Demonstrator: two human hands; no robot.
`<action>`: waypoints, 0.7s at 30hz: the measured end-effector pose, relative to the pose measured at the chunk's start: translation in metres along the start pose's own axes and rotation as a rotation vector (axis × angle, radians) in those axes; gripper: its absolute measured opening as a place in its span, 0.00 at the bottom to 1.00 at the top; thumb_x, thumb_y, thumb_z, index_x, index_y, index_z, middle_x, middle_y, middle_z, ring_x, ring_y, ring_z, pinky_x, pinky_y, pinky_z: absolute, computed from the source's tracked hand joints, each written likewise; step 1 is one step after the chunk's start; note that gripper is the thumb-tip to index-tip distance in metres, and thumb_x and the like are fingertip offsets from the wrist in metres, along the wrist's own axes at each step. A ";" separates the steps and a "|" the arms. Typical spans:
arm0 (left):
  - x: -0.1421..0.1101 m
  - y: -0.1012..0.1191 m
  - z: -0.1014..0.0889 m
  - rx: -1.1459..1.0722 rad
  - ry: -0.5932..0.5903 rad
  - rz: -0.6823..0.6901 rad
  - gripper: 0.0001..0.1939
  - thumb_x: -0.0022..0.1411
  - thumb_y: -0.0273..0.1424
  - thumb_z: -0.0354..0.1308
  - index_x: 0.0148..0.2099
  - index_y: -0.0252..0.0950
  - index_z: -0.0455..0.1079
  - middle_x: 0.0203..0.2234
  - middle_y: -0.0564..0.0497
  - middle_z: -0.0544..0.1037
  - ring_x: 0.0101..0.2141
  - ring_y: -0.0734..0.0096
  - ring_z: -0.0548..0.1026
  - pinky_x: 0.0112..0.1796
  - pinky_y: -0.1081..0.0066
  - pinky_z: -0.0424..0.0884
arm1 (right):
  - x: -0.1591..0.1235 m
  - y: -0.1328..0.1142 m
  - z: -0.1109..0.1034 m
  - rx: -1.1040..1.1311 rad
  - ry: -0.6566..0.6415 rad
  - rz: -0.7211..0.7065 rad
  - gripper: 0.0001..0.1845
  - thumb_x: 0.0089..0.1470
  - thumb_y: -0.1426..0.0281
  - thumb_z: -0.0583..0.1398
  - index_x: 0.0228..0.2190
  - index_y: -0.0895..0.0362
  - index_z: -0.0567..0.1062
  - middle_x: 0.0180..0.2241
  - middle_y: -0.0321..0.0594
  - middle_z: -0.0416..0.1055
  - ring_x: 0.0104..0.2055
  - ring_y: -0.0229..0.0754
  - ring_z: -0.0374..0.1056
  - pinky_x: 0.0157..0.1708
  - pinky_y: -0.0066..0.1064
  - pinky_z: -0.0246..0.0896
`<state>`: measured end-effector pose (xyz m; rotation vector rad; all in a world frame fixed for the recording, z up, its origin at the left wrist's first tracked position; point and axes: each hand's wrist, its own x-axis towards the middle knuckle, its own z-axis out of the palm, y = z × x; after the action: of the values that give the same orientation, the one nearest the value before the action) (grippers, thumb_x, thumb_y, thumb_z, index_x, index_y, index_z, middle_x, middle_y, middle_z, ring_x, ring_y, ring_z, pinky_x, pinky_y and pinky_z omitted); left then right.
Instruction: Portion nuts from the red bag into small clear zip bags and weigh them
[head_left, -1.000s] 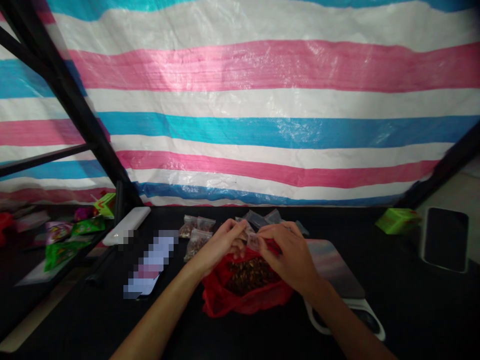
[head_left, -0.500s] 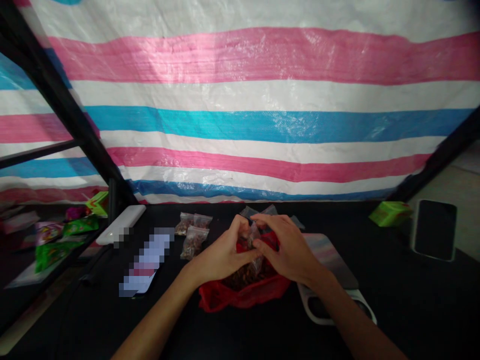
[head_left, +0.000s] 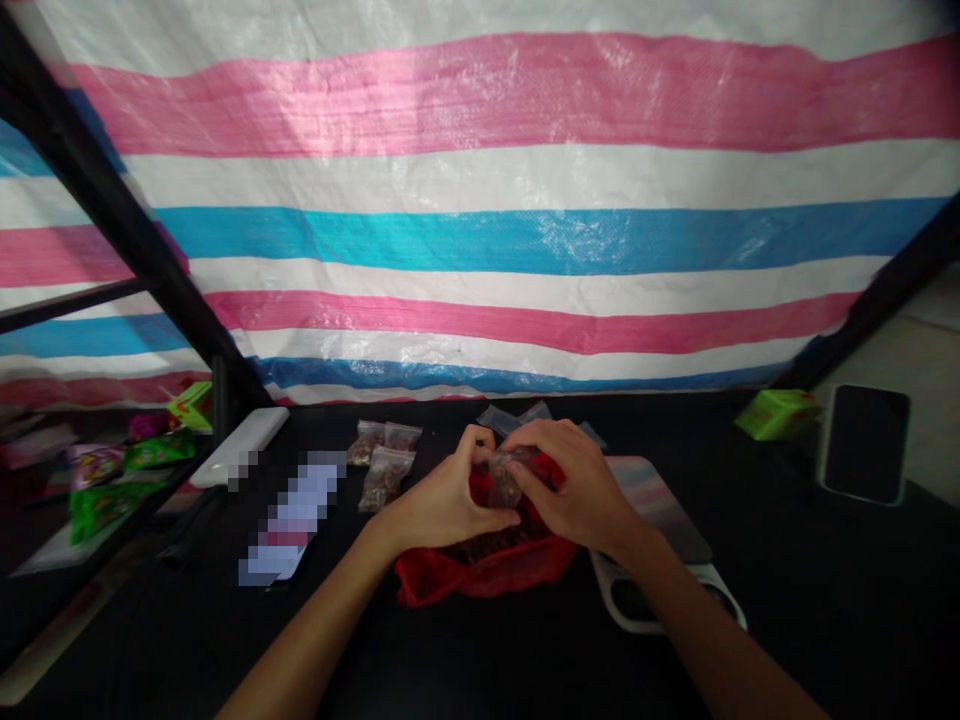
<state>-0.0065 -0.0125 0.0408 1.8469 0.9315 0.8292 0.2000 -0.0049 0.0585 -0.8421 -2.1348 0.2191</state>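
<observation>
Both of my hands meet over a red plastic bag that lies open on the black table, with loose brown dried pieces inside. Between them is a small clear zip bag, partly hidden by my fingers. My left hand grips its left side, thumb below and fingers curled above. My right hand pinches it from the right with thumb and fingers. Left of my left hand lie three filled zip bags. Flat clear bags lie just beyond my hands.
A kitchen scale stands under my right forearm. On the left are a phone with a blurred screen and a white oblong device. A green box and an upright dark-faced device stand at the right. Striped sheeting hangs behind.
The small zip bag, upright and pointed before, now looks flatter and more bunched between my fingers. Both hands stay over the red bag, and the view has tilted slightly.
</observation>
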 end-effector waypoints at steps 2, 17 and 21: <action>0.001 0.000 -0.001 -0.068 -0.043 -0.021 0.31 0.56 0.32 0.70 0.54 0.41 0.55 0.43 0.51 0.78 0.43 0.65 0.78 0.41 0.69 0.72 | -0.001 0.000 0.001 -0.016 0.044 -0.032 0.07 0.60 0.74 0.62 0.40 0.52 0.75 0.38 0.36 0.78 0.40 0.44 0.72 0.44 0.37 0.58; 0.001 -0.001 -0.005 0.048 -0.069 0.036 0.21 0.56 0.36 0.72 0.51 0.37 0.75 0.43 0.50 0.83 0.42 0.64 0.79 0.45 0.68 0.73 | -0.008 0.004 0.008 -0.005 0.142 -0.152 0.10 0.60 0.76 0.61 0.42 0.52 0.73 0.38 0.39 0.78 0.39 0.45 0.72 0.43 0.41 0.63; 0.002 0.003 -0.008 0.078 -0.075 0.065 0.18 0.57 0.37 0.71 0.48 0.37 0.77 0.41 0.53 0.83 0.40 0.66 0.78 0.43 0.71 0.72 | -0.008 0.004 0.011 0.004 0.183 -0.190 0.13 0.59 0.79 0.60 0.43 0.52 0.73 0.39 0.40 0.76 0.41 0.44 0.72 0.44 0.40 0.66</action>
<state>-0.0114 -0.0091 0.0473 1.9704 0.8718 0.7669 0.1979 -0.0056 0.0445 -0.6271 -2.0252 0.0454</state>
